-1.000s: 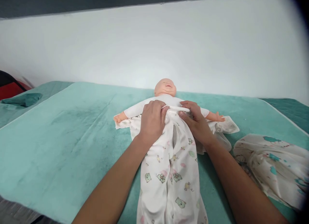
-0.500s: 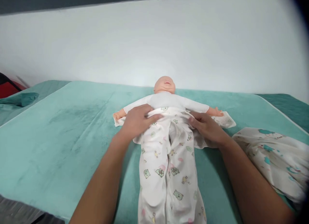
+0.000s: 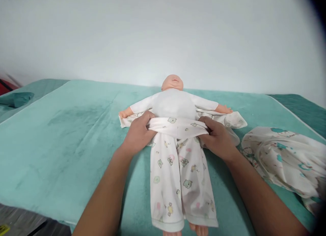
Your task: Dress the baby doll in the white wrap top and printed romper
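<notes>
A baby doll (image 3: 173, 103) with a white cloth torso lies on its back, arms spread wide. White printed trousers (image 3: 168, 175) cover its legs, and its feet (image 3: 196, 228) show below the hems. My left hand (image 3: 139, 133) is closed on the left end of the waistband, thumb and fingers pinching the cloth. At the opposite end my right hand (image 3: 216, 136) grips the waistband the same way. Between them the band is stretched across the doll's lower belly. A printed garment (image 3: 235, 120) lies spread under the doll's arms and back.
A crumpled white cloth with teal prints (image 3: 285, 158) lies to the right. Everything rests on a teal padded cover (image 3: 63, 144), with a white wall (image 3: 102, 42) behind it. Grey floor (image 3: 22, 220) shows at the lower left.
Both hands now hold the waistband pulled taut and lifted a little off the belly. The trouser legs have ridden up, baring the feet. My view has tilted slightly.
</notes>
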The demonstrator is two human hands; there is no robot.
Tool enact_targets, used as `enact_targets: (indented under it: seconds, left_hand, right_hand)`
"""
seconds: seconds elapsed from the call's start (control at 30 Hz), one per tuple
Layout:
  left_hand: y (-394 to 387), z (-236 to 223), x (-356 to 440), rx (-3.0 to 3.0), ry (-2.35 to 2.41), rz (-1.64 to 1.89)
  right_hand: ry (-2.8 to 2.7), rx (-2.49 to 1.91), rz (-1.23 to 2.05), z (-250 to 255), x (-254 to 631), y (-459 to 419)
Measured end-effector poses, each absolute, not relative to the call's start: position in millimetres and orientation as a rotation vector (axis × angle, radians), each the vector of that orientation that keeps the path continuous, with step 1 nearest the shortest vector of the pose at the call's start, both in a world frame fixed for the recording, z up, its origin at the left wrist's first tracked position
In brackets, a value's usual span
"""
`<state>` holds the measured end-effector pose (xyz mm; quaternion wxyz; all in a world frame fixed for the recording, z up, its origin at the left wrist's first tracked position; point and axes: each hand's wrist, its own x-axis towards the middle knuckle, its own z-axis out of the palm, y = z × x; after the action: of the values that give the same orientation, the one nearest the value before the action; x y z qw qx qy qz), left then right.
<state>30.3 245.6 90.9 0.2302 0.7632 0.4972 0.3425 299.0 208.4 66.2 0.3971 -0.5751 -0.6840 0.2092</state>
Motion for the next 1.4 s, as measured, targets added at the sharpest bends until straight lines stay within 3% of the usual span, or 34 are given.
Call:
enact_targets:
  seconds: [0.2, 0.3, 0.47, 0.7, 0.9, 1.13, 1.4]
  left_hand:
    - [230.6, 95.8, 9.1, 1.916, 1.240, 0.557]
    - [219.1, 88.4, 8.2, 1.939, 1.263, 0.577]
    - [196.9, 58.8, 18.0, 1.857, 1.391, 1.020]
    - [171.5, 60.4, 6.5, 1.807, 1.158, 0.732]
    - [146.6, 51.7, 15.3, 2.011, 1.358, 0.947]
    - [113.6, 74.1, 7.0, 1.946, 1.129, 0.725]
    - [82.0, 81.9, 11.1, 2.363, 1.177, 0.477]
  right_hand:
    - [-1.827, -1.389, 1.193, 70.4, 314.6, 192.8]
    - [-1.895, -1.378, 1.007, 66.8, 307.9, 181.2]
    - [-1.654, -1.374, 0.566, 49.6, 288.3, 155.1]
    - [-1.640, -1.425, 1.033, 54.6, 284.6, 124.4]
    - [-1.429, -1.360, 0.792, 41.8, 270.5, 108.6]
    - [-1.701, -1.260, 1.147, 58.9, 282.8, 71.0]
    - [-1.818, -1.475, 0.750, 58.8, 260.3, 41.0]
